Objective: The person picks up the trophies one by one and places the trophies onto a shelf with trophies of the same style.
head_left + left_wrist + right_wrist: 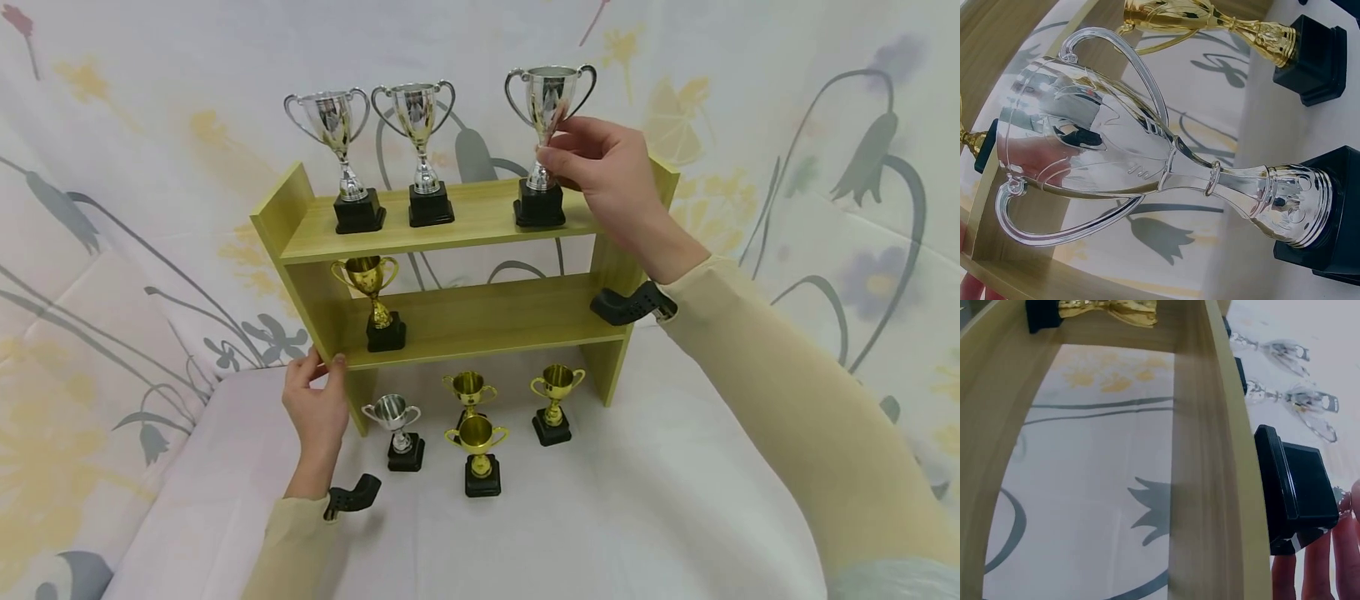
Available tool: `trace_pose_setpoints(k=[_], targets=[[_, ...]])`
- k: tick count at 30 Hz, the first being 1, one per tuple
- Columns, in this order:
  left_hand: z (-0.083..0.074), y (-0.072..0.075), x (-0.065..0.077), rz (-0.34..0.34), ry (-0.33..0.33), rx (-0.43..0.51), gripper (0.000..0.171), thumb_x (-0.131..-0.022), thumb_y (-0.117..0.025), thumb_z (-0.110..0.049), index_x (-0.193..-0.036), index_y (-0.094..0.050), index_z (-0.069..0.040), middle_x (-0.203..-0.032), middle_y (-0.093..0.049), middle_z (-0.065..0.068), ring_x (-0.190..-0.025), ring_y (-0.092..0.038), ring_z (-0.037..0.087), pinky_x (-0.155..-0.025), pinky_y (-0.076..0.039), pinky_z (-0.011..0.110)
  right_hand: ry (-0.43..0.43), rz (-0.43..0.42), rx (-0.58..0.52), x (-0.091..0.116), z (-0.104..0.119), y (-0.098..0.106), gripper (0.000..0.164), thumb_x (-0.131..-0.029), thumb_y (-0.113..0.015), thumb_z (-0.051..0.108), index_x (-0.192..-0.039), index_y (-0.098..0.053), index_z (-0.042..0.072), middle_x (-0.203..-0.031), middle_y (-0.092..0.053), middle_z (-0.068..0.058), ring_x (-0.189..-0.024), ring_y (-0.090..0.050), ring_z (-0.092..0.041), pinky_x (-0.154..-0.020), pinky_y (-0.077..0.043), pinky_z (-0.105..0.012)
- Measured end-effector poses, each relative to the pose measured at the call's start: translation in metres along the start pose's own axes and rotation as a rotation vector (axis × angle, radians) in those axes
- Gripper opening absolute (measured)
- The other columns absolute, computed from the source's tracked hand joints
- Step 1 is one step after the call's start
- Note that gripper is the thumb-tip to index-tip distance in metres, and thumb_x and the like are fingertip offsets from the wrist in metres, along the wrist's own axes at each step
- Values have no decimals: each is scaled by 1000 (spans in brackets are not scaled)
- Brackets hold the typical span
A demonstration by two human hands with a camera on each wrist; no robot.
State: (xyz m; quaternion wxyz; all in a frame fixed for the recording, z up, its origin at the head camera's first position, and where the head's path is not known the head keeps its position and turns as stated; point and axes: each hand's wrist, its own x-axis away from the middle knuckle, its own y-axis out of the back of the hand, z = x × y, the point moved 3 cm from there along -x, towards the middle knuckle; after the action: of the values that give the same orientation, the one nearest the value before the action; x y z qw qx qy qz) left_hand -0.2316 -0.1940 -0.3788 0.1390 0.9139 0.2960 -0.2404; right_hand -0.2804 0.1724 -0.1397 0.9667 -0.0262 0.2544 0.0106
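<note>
My right hand (611, 179) pinches the stem of a silver trophy cup (551, 92) between thumb and fingers. Its black base (1300, 487) is at the right part of the top board; whether it bears fully on the board cannot be told. Two more silver trophies (426, 125) stand upright to the left on that board. Down at the lower left, my left hand (318, 408) grips the side panel of the wooden shelf (465, 325), thumb at the front edge. Only its fingertips (972, 289) show in the left wrist view.
One gold trophy (382, 312) stands at the left of the middle board. On the white cloth (600, 517) below are a small silver trophy (405, 446) and three gold ones, including a gold trophy (553, 412) at right. A floral backdrop (810, 192) hangs behind.
</note>
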Motion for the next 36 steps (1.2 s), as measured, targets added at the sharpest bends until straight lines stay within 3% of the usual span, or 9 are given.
trace_pose_setpoints(k=[7,15,24,36], targets=[[2,2,-1,-9,-8,8,27,-93,-66,-4,-119,-72,-1,-91,-53,9,-88,-54,5,-65,-47,15,2,5,36,-7,-2,-5,29,-88,-74,6,-117,-70,3,-97,-68,-8,-84,-65,-19,-84,-54,-29],[2,1,0,-3,4,13,29,-93,-66,-6,-122,-71,-3,-91,-52,7,-89,-54,4,-65,-47,15,5,-5,23,-10,-6,-7,24,-87,-74,3,-111,-71,3,-95,-68,-8,-84,-64,-19,-82,-55,-28],[-1,2,1,1,1,12,29,-93,-66,-6,-121,-71,-1,-88,-51,1,-91,-55,10,-63,-47,15,-12,-15,63,-13,-8,-13,30,-89,-72,3,-119,-68,1,-97,-65,-8,-89,-63,-19,-84,-53,-27],[-2,1,2,6,1,-14,30,-93,-67,-6,-122,-70,-1,-91,-52,2,-92,-55,15,-63,-46,16,-50,-14,114,-15,-10,-26,30,-91,-70,5,-121,-66,2,-100,-63,-6,-93,-62,-18,-85,-51,-27]])
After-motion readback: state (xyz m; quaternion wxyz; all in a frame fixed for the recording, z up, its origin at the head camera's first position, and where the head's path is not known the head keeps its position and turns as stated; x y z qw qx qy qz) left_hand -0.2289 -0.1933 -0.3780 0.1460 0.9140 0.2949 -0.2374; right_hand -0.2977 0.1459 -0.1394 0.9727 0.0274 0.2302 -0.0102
